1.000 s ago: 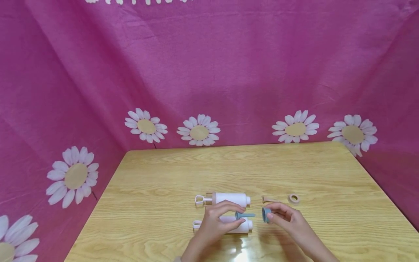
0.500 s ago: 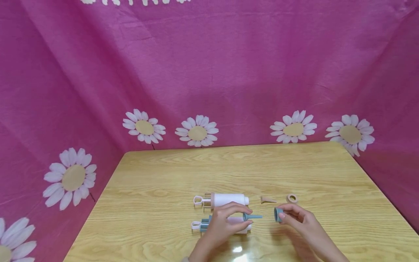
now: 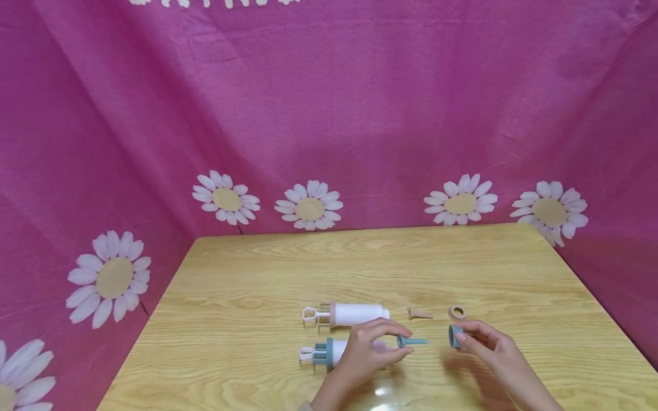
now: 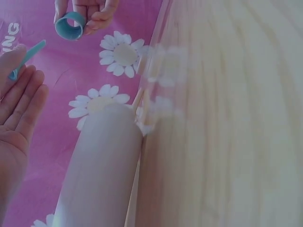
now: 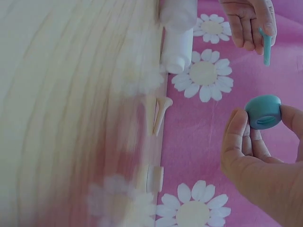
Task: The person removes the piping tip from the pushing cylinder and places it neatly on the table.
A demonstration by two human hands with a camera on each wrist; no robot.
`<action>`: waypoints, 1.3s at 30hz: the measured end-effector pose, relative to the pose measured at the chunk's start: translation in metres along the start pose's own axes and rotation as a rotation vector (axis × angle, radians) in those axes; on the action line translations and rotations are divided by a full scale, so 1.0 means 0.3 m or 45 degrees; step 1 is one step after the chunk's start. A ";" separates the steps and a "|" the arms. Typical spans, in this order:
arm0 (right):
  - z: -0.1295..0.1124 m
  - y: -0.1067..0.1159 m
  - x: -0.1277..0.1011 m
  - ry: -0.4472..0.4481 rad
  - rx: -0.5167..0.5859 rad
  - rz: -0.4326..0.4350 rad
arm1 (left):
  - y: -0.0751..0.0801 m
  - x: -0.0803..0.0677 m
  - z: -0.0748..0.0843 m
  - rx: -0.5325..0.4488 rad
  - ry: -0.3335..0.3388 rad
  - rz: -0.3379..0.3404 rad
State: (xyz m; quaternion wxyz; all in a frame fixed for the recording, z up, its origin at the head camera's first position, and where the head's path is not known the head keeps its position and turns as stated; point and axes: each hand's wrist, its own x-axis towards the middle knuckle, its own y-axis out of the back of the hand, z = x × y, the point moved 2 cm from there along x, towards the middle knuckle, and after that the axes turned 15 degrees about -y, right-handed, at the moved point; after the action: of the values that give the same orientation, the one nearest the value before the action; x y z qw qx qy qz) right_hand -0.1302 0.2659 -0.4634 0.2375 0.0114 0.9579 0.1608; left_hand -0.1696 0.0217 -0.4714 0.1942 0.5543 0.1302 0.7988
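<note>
My left hand [image 3: 362, 353] pinches a slim teal nozzle [image 3: 411, 341] between thumb and fingertips, its narrow tip pointing right. To its right, my right hand [image 3: 496, 349] grips a teal screw ring [image 5: 263, 112] by its rim. A gap separates the two pieces, and both are held above the table. Behind and partly hidden by my left hand lies a white syringe with a teal collar [image 3: 323, 354]. Further back rests a second white syringe with a beige collar [image 3: 357, 314]. A beige nozzle [image 3: 420, 313] and a beige ring [image 3: 450, 313] lie to the right of it.
Everything rests on a wood-grain table [image 3: 257, 285]. A pink cloth [image 3: 360, 114] with daisies hangs along the table's back and sides.
Both hands have moved right, each keeping its teal piece. The gap between nozzle and screw ring has widened. The near syringe's teal collar has come into view from behind the left hand.
</note>
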 end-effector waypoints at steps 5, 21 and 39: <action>0.017 0.024 0.003 -0.027 -0.038 0.012 | -0.030 0.007 0.001 0.005 0.008 -0.002; 0.067 0.088 0.020 -0.068 -0.075 0.040 | -0.097 0.008 -0.016 0.038 0.108 -0.021; 0.057 0.090 0.028 0.065 -0.181 0.167 | -0.116 0.014 -0.017 -0.031 0.180 -0.019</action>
State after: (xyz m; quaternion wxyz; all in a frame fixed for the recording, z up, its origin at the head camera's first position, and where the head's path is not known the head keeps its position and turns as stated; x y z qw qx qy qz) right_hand -0.1314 0.2974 -0.4730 0.2022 0.0530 0.9470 0.2437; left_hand -0.1700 0.0545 -0.4844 0.1972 0.4932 0.1381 0.8359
